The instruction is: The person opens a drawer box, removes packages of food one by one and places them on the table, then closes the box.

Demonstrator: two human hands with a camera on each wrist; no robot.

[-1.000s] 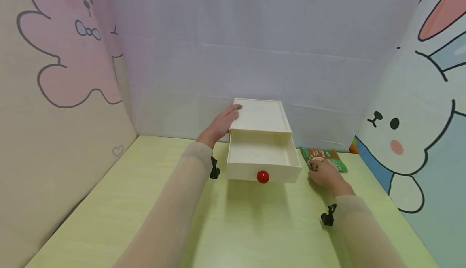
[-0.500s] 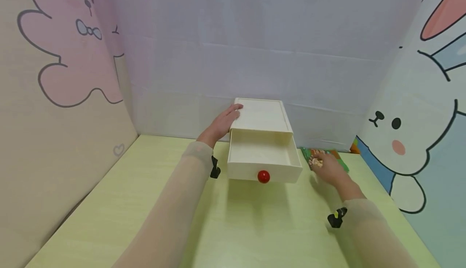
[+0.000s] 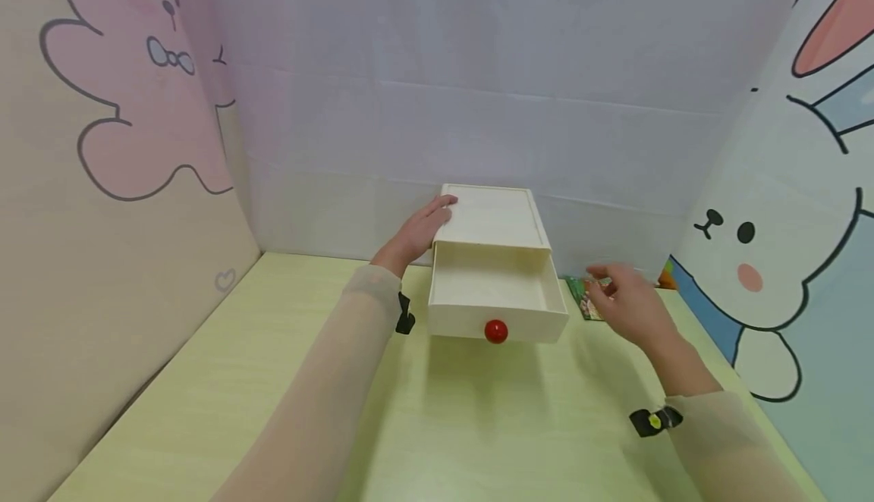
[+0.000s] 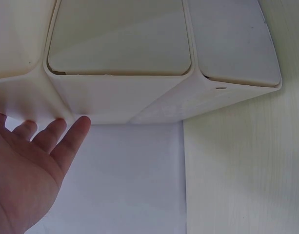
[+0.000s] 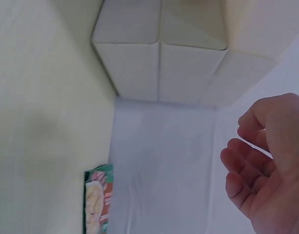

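A white drawer cabinet (image 3: 492,218) stands against the back cloth, its top drawer (image 3: 457,321) pulled out toward me. A round red knob (image 3: 496,331) sits on the drawer's front, and nothing lies on the visible drawer floor. My left hand (image 3: 414,234) rests at the cabinet's upper left edge, fingers extended along its side. To the right, my right hand (image 3: 635,311) is raised with loosely bent fingers and nothing in them. Behind it on the table lies a green and brown snack packet (image 5: 97,200), partly hidden by that hand in the head view.
The pale yellow-green table (image 3: 273,396) runs up to a white cloth backdrop (image 3: 341,130). Printed cartoon panels flank it, with a rabbit panel (image 3: 758,274) on the right. A small orange item (image 3: 667,276) shows at the back right corner.
My right hand has lifted up off the snack packet, its fingers loosening, while the packet stays on the table. My left hand and the drawer stay in place.
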